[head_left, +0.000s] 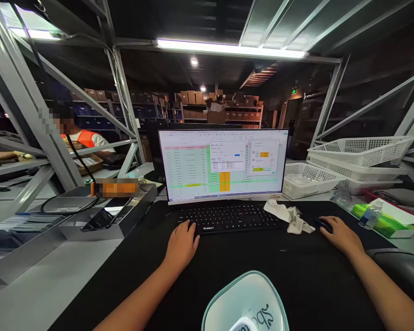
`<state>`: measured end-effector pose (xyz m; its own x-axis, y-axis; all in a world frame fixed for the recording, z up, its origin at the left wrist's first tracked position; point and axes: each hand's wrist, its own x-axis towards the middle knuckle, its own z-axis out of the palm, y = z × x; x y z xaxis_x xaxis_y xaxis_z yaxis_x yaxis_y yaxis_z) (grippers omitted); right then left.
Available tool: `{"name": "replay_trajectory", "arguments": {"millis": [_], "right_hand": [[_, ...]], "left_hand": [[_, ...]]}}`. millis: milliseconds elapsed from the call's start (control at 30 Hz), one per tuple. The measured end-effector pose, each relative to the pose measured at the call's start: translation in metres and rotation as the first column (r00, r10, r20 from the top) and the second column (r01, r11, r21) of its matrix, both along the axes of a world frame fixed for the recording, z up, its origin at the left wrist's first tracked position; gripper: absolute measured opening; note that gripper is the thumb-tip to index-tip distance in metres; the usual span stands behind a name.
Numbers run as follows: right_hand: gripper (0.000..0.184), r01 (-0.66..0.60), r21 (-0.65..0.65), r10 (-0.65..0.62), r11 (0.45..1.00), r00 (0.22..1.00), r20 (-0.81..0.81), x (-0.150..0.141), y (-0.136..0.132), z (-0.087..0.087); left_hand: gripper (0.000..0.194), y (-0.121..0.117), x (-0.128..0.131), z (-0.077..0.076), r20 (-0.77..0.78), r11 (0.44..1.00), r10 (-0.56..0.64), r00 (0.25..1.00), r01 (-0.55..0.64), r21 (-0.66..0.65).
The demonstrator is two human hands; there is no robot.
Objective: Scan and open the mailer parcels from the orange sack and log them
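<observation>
My left hand (182,243) rests palm down at the left end of the black keyboard (227,218). Its fingers are stretched out over the keys, with the thumb apart. To the right, my right hand (343,235) lies curved over a black computer mouse (324,224), which is partly hidden under the fingers. A monitor (193,168) stands behind the keyboard and shows a coloured spreadsheet with smaller windows over it. Crumpled white tissues (291,216) lie between the keyboard and the mouse. Both forearms reach across the black desk mat (179,294).
A pale teal-rimmed object with lettering (241,294) is at the bottom centre. White baskets (307,186), a small clear bottle (371,214) and a green tissue pack (389,223) stand right. A phone (101,219) lies on a grey tray left. Another person (86,138) is beyond the frame.
</observation>
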<state>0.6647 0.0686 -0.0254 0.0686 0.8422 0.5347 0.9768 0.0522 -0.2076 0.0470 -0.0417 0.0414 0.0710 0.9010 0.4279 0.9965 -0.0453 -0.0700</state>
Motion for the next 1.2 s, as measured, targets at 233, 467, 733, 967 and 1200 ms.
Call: {"name": "replay_trajectory", "arguments": {"millis": [233,467,733,967,1200], "right_hand": [[0.051,0.048,0.040,-0.047,0.998,0.999,-0.018,-0.006,0.002,0.004],[0.049,0.163,0.019,-0.162,0.987,0.986,-0.032,-0.018,-0.007,0.017],[0.058,0.054,0.084,-0.054,0.995,0.999,-0.001,-0.074,-0.035,0.065],[0.051,-0.538,-0.106,0.546,0.836,0.836,0.059,-0.246,-0.036,0.074],[0.045,-0.583,-0.156,0.591,0.797,0.807,0.006,-0.330,0.002,0.070]], "left_hand": [[0.047,-0.003,0.006,0.002,-0.064,0.998,0.035,0.997,-0.038,-0.052],[0.048,-0.003,0.005,0.001,-0.090,0.998,0.034,0.995,-0.038,-0.045],[0.049,-0.007,0.011,0.007,-0.117,0.995,0.035,0.992,-0.045,-0.085],[0.051,-0.007,0.013,0.007,-0.087,0.991,0.039,0.995,-0.049,-0.121],[0.051,-0.006,0.010,0.004,-0.091,0.994,0.028,0.995,-0.037,-0.099]]}}
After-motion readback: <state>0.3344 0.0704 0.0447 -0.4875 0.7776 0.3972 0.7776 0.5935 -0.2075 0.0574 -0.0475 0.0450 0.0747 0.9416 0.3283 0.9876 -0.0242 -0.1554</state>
